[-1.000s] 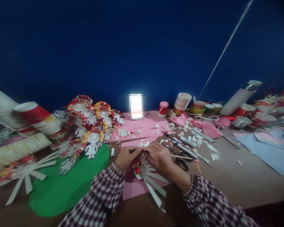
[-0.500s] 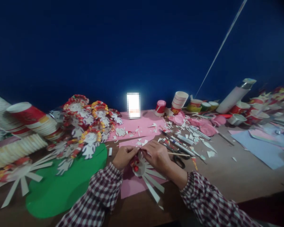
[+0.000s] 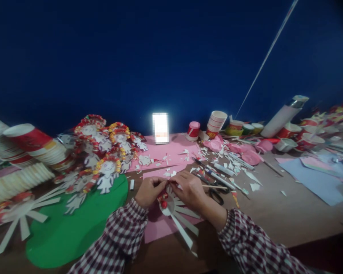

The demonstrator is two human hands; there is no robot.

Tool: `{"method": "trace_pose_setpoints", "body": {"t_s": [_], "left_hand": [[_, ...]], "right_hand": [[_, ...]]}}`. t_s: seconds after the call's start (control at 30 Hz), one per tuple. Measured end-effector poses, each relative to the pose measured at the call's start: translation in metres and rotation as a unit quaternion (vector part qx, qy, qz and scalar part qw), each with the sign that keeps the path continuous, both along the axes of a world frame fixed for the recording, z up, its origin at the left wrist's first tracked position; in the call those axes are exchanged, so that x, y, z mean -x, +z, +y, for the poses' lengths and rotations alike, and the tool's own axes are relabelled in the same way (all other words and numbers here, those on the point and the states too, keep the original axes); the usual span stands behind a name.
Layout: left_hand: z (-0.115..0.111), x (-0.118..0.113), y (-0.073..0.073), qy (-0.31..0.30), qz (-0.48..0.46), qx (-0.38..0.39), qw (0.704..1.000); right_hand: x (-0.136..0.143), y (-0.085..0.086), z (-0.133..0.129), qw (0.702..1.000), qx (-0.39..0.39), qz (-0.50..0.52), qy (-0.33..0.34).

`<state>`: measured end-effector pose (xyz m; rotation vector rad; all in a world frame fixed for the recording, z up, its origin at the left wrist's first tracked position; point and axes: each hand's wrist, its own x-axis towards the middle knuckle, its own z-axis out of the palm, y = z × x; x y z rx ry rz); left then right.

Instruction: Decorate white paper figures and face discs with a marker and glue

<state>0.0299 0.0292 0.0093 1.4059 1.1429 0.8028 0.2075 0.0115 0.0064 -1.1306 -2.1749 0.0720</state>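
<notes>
A paper cup cut into strips (image 3: 167, 210) is between my hands, above a pink sheet (image 3: 154, 230). Its white strips fan out to the right and toward me, while a few red ones on the left are curled. My left hand (image 3: 150, 191) pinches the cup's far left side with thumb and forefinger. Close against it, my right hand (image 3: 190, 189) has its fingers closed on a strip at the cup's far edge. The fingertips nearly meet, and the exact bit of strip between them is hidden.
Paper dolls with curled-strip hair (image 3: 106, 177) lie left, partly on a green sheet (image 3: 82, 228). Cup stacks (image 3: 36, 142) lean beyond them. Scissors (image 3: 216, 197), pens (image 3: 217, 177) and white scraps lie right of my hands. A blurred bright rectangle (image 3: 161, 127) stands at the back.
The cut cup has turned and tilted slightly between my fingers. Both hands stay almost in place, still pinching. The view has shifted a little.
</notes>
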Motion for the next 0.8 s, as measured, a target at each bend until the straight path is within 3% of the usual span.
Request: {"method": "trace_pose_setpoints", "body": {"t_s": [0.37, 0.8], "left_hand": [[0.0017, 0.0027, 0.0017, 0.001, -0.019, 0.006, 1.000], [-0.0001, 0.0000, 0.0047, 0.003, -0.068, 0.068, 0.995]], "right_hand": [[-0.0001, 0.0005, -0.0009, 1.000, -0.001, -0.002, -0.006], [-0.0009, 0.0010, -0.0008, 1.000, -0.018, 0.001, 0.015]]}}
